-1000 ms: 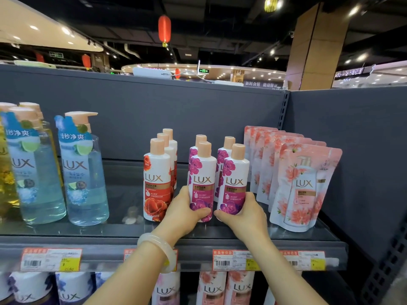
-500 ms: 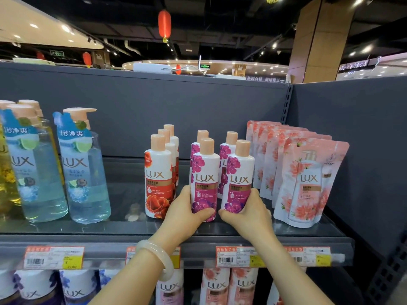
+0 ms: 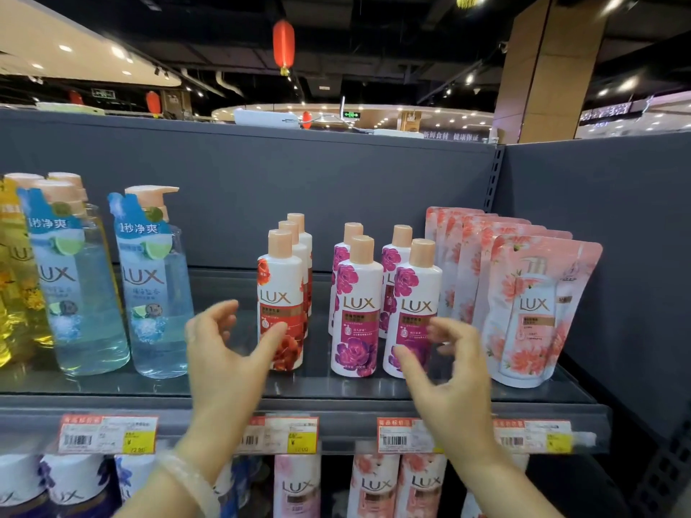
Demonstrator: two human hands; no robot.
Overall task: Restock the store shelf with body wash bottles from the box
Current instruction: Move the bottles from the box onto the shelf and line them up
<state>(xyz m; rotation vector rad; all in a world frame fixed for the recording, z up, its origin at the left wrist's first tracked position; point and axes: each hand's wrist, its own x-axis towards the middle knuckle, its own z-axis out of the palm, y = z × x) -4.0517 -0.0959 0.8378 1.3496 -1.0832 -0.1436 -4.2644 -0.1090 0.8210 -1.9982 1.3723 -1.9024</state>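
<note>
Two white body wash bottles with magenta flowers stand at the shelf front: the left magenta bottle (image 3: pixel 357 312) and the right magenta bottle (image 3: pixel 413 308), each with another bottle behind it. A row of red-flower bottles (image 3: pixel 280 304) stands to their left. My left hand (image 3: pixel 224 357) hovers open in front of the red-flower row, holding nothing. My right hand (image 3: pixel 448 372) is open just before the right magenta bottle, fingers spread, apart from it. The box is out of view.
The grey shelf (image 3: pixel 336 409) carries price tags along its lip. Large blue pump bottles (image 3: pixel 153 289) stand at left, pink refill pouches (image 3: pixel 531 312) at right against the side panel (image 3: pixel 617 256). More bottles fill the shelf below (image 3: pixel 299 487). A gap lies between blue and red bottles.
Both hands have let go of the two front magenta bottles and drawn back toward me, fingers spreading. My left hand shifted left. The bottles stay upright on the shelf.
</note>
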